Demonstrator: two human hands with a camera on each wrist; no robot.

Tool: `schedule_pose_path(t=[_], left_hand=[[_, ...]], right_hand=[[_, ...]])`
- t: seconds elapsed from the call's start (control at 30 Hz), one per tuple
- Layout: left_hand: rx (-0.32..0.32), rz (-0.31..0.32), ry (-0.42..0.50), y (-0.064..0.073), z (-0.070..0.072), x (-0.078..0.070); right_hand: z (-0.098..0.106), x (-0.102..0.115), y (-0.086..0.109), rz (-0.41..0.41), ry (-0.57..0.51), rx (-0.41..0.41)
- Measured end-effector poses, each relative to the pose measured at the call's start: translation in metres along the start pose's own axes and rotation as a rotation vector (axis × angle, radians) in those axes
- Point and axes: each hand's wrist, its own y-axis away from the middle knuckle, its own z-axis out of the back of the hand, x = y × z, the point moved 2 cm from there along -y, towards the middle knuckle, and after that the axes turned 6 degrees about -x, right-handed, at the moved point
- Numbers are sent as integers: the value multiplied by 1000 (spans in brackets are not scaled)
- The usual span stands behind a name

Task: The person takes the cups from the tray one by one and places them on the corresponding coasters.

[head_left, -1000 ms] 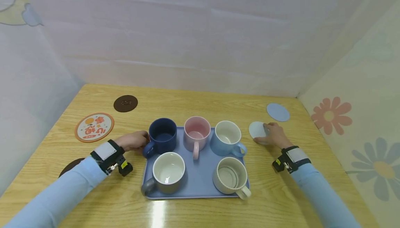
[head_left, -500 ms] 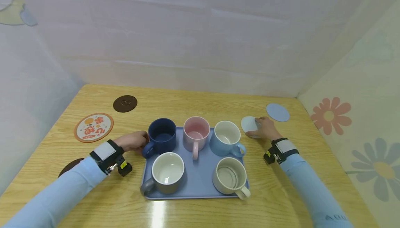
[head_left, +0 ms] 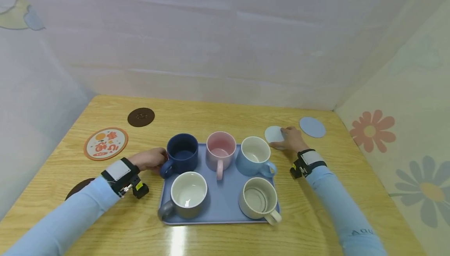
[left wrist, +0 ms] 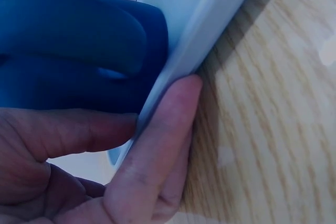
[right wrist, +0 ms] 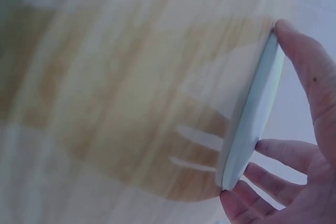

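Observation:
My left hand (head_left: 149, 158) pinches the left rim of a blue tray (head_left: 225, 197) between thumb and fingers, beside the handle of a navy mug (head_left: 184, 165). The left wrist view shows the thumb (left wrist: 100, 129) against the tray rim (left wrist: 210, 11). Also on the tray stand a pink mug (head_left: 218, 160), a light blue mug (head_left: 247, 164), a grey mug (head_left: 191, 207) and a cream mug (head_left: 251, 207). To the right of the tray, my right hand (head_left: 291, 141) grips a round pale coaster (head_left: 272, 134) by its edge, thumb and fingers spread around it.
A light blue coaster (head_left: 312, 127) lies at the back right. On the left are a dark brown coaster (head_left: 141, 117), an orange-rimmed printed coaster (head_left: 106, 143) and another dark disc (head_left: 79, 187), partly under the left sleeve. Fabric walls border the wooden table (head_left: 211, 115).
My right hand has slid the pale coaster leftward and slightly away, closer to the light blue mug. The left hand, tray and mugs have stayed put.

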Motion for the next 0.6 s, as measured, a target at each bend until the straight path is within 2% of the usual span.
schedule_pose_path(t=[0.1,0.3,0.6], left_hand=[[-27,16,-16,1,0,0],[-36,21,-22,2,0,0],[-48,34,-26,3,0,1]], right_hand=[[0,0,-2,12,-11,24],[1,2,-4,-46,-75,126],[-2,8,-13,46,-95,107]])
